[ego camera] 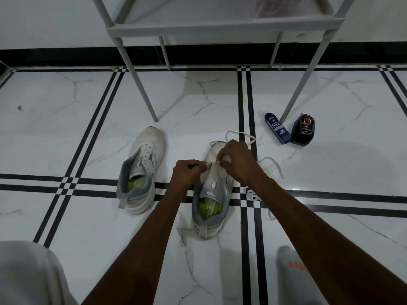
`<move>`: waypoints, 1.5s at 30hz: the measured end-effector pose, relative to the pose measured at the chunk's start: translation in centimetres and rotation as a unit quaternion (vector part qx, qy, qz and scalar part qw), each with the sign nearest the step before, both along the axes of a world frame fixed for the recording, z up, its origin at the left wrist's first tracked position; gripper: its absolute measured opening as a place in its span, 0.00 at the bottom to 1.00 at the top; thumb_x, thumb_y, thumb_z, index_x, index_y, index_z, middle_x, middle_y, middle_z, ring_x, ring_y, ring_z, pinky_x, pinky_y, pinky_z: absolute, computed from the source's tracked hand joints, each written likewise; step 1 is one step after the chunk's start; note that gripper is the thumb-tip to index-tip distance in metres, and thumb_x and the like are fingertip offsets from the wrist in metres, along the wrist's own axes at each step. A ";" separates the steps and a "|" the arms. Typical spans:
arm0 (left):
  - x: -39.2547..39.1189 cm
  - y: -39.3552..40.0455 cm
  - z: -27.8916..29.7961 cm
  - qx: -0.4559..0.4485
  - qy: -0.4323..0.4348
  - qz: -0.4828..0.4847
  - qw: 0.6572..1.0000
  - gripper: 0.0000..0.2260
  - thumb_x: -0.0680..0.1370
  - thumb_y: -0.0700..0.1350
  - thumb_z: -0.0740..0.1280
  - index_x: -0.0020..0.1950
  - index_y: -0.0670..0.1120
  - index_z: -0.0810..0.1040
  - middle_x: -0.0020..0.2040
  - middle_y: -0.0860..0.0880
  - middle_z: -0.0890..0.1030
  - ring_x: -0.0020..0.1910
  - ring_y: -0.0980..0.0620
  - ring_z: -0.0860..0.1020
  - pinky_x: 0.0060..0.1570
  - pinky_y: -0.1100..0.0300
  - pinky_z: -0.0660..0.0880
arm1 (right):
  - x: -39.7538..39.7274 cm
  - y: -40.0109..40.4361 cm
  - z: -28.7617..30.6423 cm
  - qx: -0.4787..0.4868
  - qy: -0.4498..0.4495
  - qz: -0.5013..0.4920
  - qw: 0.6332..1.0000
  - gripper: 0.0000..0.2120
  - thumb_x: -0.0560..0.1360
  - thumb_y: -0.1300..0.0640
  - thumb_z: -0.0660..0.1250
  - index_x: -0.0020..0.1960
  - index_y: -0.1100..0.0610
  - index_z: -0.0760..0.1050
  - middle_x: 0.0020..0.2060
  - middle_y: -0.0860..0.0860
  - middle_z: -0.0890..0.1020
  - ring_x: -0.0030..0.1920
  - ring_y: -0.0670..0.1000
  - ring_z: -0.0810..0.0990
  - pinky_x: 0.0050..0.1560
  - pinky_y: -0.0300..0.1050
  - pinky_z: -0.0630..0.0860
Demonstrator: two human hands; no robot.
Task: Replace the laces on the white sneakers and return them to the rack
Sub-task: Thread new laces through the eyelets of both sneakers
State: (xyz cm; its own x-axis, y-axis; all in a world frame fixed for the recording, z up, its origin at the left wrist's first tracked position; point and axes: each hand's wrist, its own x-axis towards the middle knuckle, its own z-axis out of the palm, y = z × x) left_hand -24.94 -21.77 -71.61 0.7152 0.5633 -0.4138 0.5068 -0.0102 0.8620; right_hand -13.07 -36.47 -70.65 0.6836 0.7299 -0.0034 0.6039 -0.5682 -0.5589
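Two white sneakers with grey collars and green insoles stand on the tiled floor, toes pointing away from me. The left sneaker [141, 170] has bare eyelets and no lace. Both my hands work over the right sneaker [211, 201]. My left hand [187, 173] pinches a white lace end at the eyelets on the shoe's left side. My right hand [236, 160] pinches the white lace [272, 162] over the tongue, and loose loops of it trail past the toe and off to the right. Another lace piece [252, 194] lies on the floor under my right forearm.
A grey shoe rack [220, 27] stands ahead, its legs [145, 93] reaching the floor near the left sneaker. A blue cleaner bottle [276, 128] and a black polish container [303, 128] lie at the right by a rack leg. My knee [28, 274] and socked foot [295, 271] are at the bottom.
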 end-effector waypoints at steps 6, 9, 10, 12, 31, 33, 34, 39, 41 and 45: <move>-0.2 -0.2 -0.7 -0.054 -0.009 0.030 0.998 0.04 0.75 0.42 0.74 0.47 0.47 0.88 0.46 0.50 0.87 0.52 0.49 0.84 0.58 0.47 0.80 | -0.9 1.3 -0.7 0.045 0.085 -0.028 0.995 0.05 0.73 0.56 0.73 0.42 0.56 0.84 0.39 0.51 0.85 0.40 0.48 0.80 0.48 0.49 0.79; -0.3 -0.4 -0.8 -0.061 -0.020 0.050 0.997 0.05 0.76 0.41 0.73 0.43 0.50 0.87 0.45 0.51 0.87 0.51 0.50 0.84 0.58 0.49 0.80 | -1.0 1.8 -0.8 0.026 0.077 -0.018 0.997 0.06 0.74 0.57 0.70 0.42 0.57 0.84 0.39 0.52 0.85 0.41 0.51 0.81 0.48 0.51 0.79; -0.3 -0.5 -0.8 -0.061 -0.021 0.055 0.996 0.05 0.76 0.42 0.73 0.43 0.51 0.87 0.45 0.51 0.87 0.51 0.49 0.83 0.57 0.49 0.81 | -0.9 1.8 -0.8 0.016 0.072 -0.015 0.997 0.06 0.74 0.58 0.69 0.42 0.58 0.84 0.40 0.53 0.85 0.42 0.52 0.82 0.48 0.51 0.79; -0.3 -0.6 -0.8 -0.059 -0.019 0.065 0.996 0.04 0.77 0.43 0.73 0.45 0.49 0.87 0.46 0.49 0.87 0.52 0.47 0.83 0.54 0.48 0.81 | -0.8 1.8 -1.0 0.008 0.068 -0.016 0.998 0.06 0.74 0.58 0.69 0.42 0.58 0.84 0.40 0.53 0.84 0.43 0.53 0.81 0.49 0.51 0.79; -0.2 -0.2 -1.0 -0.046 -0.012 0.056 0.997 0.05 0.77 0.44 0.73 0.49 0.46 0.88 0.48 0.49 0.87 0.53 0.48 0.83 0.55 0.46 0.81 | -0.6 1.6 -2.4 0.060 0.158 -0.085 0.982 0.06 0.73 0.53 0.74 0.44 0.56 0.86 0.36 0.50 0.85 0.34 0.42 0.79 0.34 0.32 0.72; -0.2 -0.2 -1.0 -0.055 -0.018 0.053 0.997 0.05 0.77 0.43 0.73 0.49 0.45 0.87 0.48 0.48 0.87 0.53 0.47 0.83 0.56 0.45 0.80 | -0.6 1.6 -2.4 0.060 0.163 -0.087 0.981 0.07 0.73 0.52 0.74 0.43 0.55 0.86 0.36 0.51 0.86 0.34 0.44 0.80 0.36 0.37 0.76; -0.2 -0.2 -0.9 -0.057 -0.020 0.052 0.997 0.05 0.77 0.42 0.72 0.49 0.45 0.87 0.48 0.47 0.87 0.53 0.47 0.83 0.57 0.46 0.80 | -0.6 1.6 -2.3 0.058 0.164 -0.086 0.981 0.07 0.73 0.52 0.74 0.43 0.56 0.86 0.36 0.51 0.86 0.34 0.45 0.80 0.37 0.39 0.77; -0.3 -0.3 -0.7 -0.058 -0.030 0.047 0.997 0.05 0.77 0.41 0.72 0.50 0.46 0.87 0.49 0.46 0.87 0.55 0.46 0.83 0.60 0.47 0.79 | -0.5 1.6 -2.4 0.064 0.168 -0.081 0.980 0.07 0.74 0.53 0.74 0.44 0.56 0.86 0.34 0.51 0.85 0.31 0.42 0.78 0.35 0.36 0.75; -0.3 -0.2 -0.9 -0.047 -0.034 0.032 0.998 0.06 0.78 0.41 0.71 0.51 0.45 0.87 0.50 0.47 0.87 0.55 0.47 0.83 0.61 0.46 0.79 | -0.7 1.8 -2.7 0.060 0.158 -0.090 0.982 0.06 0.74 0.52 0.74 0.43 0.55 0.86 0.33 0.48 0.84 0.31 0.41 0.78 0.35 0.35 0.73; -0.4 -0.3 -1.0 -0.025 -0.023 0.032 0.999 0.06 0.78 0.43 0.71 0.51 0.47 0.87 0.49 0.49 0.87 0.53 0.49 0.83 0.57 0.48 0.81 | -1.8 2.0 -3.5 0.083 0.151 -0.127 0.977 0.06 0.73 0.50 0.72 0.41 0.51 0.85 0.33 0.44 0.83 0.36 0.41 0.81 0.39 0.41 0.77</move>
State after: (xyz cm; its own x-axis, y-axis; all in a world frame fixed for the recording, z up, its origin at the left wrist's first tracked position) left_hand -25.34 -22.02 -72.61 0.6976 0.5880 -0.4094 0.4642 0.0643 0.8834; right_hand -14.84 -34.50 -74.14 0.8286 0.5449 -0.1286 0.2488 -0.5641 -0.7873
